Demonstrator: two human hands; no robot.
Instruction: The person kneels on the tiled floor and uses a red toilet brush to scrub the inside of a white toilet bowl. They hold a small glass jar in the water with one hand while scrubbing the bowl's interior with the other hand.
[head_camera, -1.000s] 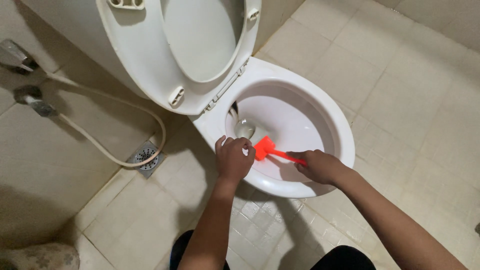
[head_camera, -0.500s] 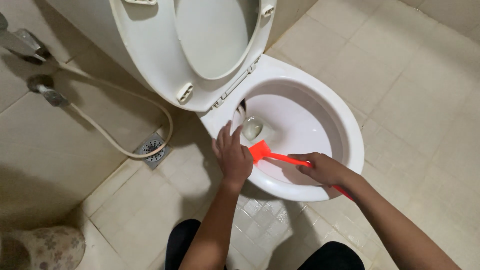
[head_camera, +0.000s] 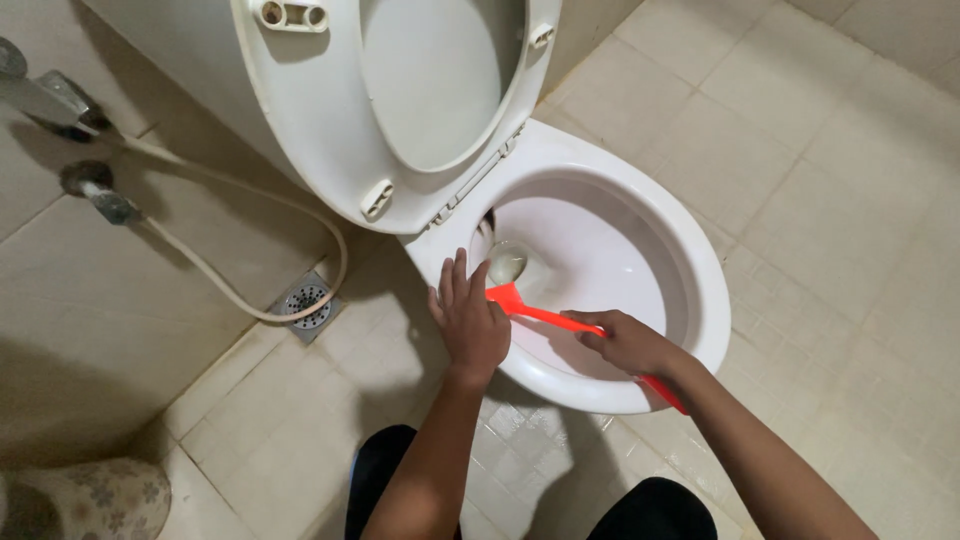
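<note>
The right hand (head_camera: 628, 343) is closed around the handle of an orange brush (head_camera: 545, 315), fingers wrapped over the shaft, whose far end sticks out behind the wrist past the toilet's front rim. The brush reaches leftward across the white toilet bowl (head_camera: 690, 300), and its head lies at the bowl's left inner edge, just below the drain opening (head_camera: 507, 262). The left hand (head_camera: 470, 320) is open, fingers stretched and slightly spread, resting flat on the bowl's left rim; the brush head sits right against its fingers, though whether they touch cannot be told. The two hands are apart, with the brush shaft spanning the gap between them. The seat and lid (head_camera: 400, 100) stand raised against the wall behind the bowl. On the tiled floor (head_camera: 850, 200) to the left lies a floor drain (head_camera: 305, 300), with a pale hose (head_camera: 250, 200) looping above it from a wall tap (head_camera: 95, 190). The person's dark-clad knees show at the lower edge.
</note>
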